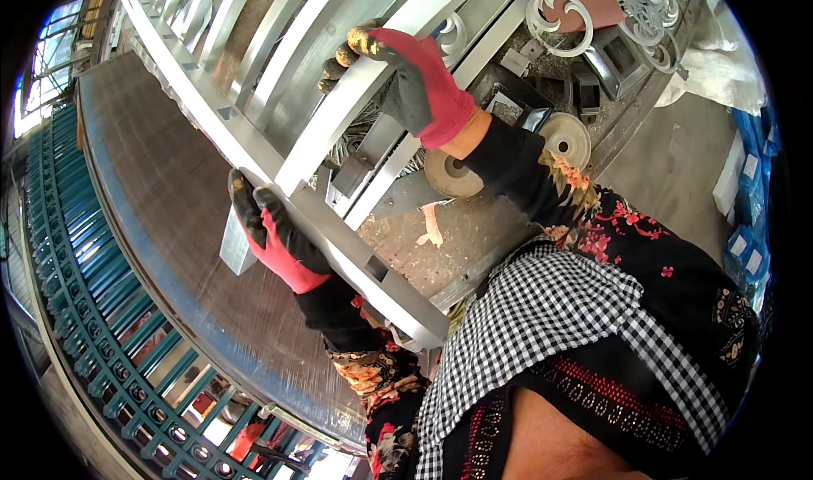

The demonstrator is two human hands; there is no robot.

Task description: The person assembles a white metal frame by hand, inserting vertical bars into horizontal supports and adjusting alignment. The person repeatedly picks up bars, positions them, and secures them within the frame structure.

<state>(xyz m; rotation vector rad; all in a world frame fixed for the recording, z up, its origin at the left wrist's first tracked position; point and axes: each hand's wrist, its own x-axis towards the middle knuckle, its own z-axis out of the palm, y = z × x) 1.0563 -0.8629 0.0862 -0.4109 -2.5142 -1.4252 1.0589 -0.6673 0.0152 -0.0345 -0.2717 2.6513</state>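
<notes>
My left hand (pixel 284 238), in a red and black work glove, is closed over a silver metal rail (pixel 339 247) with rectangular slots. It sits right beside the joint where a flat silver bar (pixel 326 128) meets the rail. A short metal end (pixel 237 244) sticks out past the rail by that hand. Higher up, my right hand (pixel 419 82), gloved alike with worn, yellowed fingertips, wraps around the same bar. Its fingers curl over the bar's far edge. Further parallel bars (pixel 296 44) run up from the rail.
A brown work table (pixel 169 158) with a curved-looking edge lies left, and teal railing panels (pixel 93 310) stand beyond it. At upper right are silver scroll rings (pixel 559 22), dark square caps (pixel 512 99) and round discs (pixel 566 139). Blue wrapped packages (pixel 749 200) lie at far right.
</notes>
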